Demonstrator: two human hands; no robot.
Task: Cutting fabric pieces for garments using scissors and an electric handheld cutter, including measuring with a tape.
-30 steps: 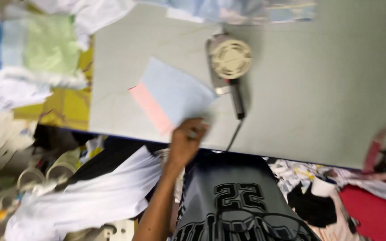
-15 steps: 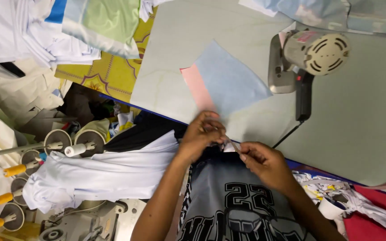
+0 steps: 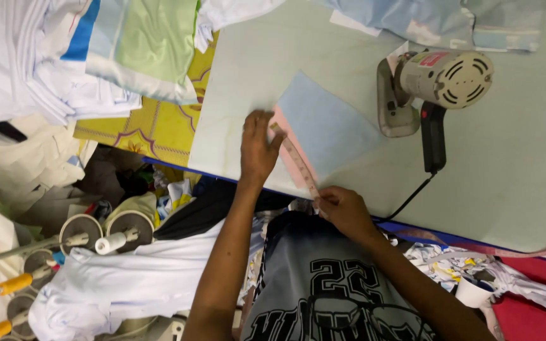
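A pale green bench carries 1 electric cutter at the back and 2 stacked cloth pieces, 1 blue cloth over 1 pink cloth, near the front edge. Along the pink edge runs 1 tape measure, its long axis slanting from far-left to near-right. The left hand lies flat, pinning the far end, and the right hand pinches the near end, equally close.
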